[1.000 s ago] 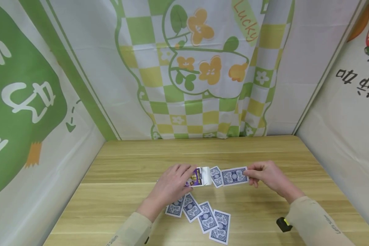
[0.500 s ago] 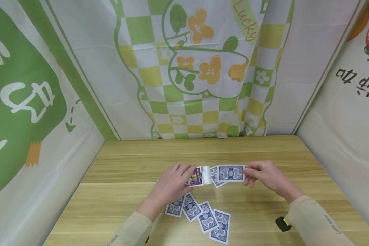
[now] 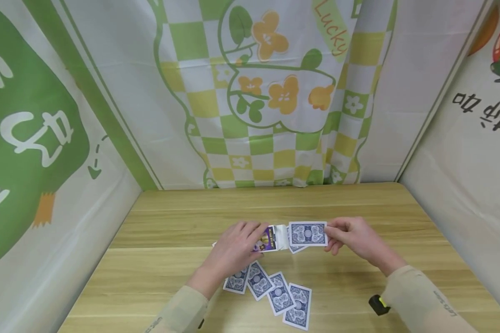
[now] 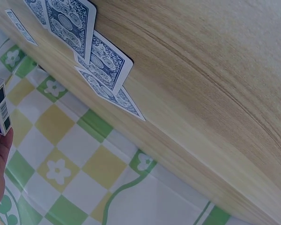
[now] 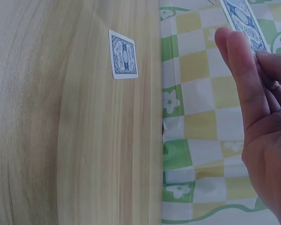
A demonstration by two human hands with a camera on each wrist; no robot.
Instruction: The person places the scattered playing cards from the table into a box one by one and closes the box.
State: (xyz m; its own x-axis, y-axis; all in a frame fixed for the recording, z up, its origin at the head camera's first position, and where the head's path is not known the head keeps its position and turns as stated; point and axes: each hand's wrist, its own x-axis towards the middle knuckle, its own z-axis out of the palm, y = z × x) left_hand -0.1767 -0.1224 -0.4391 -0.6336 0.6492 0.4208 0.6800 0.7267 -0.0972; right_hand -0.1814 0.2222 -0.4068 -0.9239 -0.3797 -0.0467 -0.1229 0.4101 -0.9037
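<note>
My left hand (image 3: 236, 247) grips a purple playing card box (image 3: 267, 239), whose white end flap (image 3: 281, 237) stands open toward the right. In the left wrist view the box (image 4: 0, 105) shows at the left edge, above the fingers. My right hand (image 3: 353, 237) pinches the right end of a blue-backed playing card (image 3: 307, 233), its far end close to the flap; the right wrist view shows this card (image 5: 243, 21) clear of the tabletop. A second playing card (image 3: 298, 249) lies on the table, mostly hidden beneath the held one.
Several face-down cards (image 3: 281, 293) lie fanned and overlapping on the wooden table (image 3: 183, 212), nearer the body than the box. A black and yellow-green device (image 3: 379, 305) sits by the right sleeve. Patterned fabric (image 3: 266, 148) hangs behind the table.
My right hand has moved left with the pinched card, which now levels out, covers more of the card below and comes closer to the box flap. The left hand keeps its place on the box.
</note>
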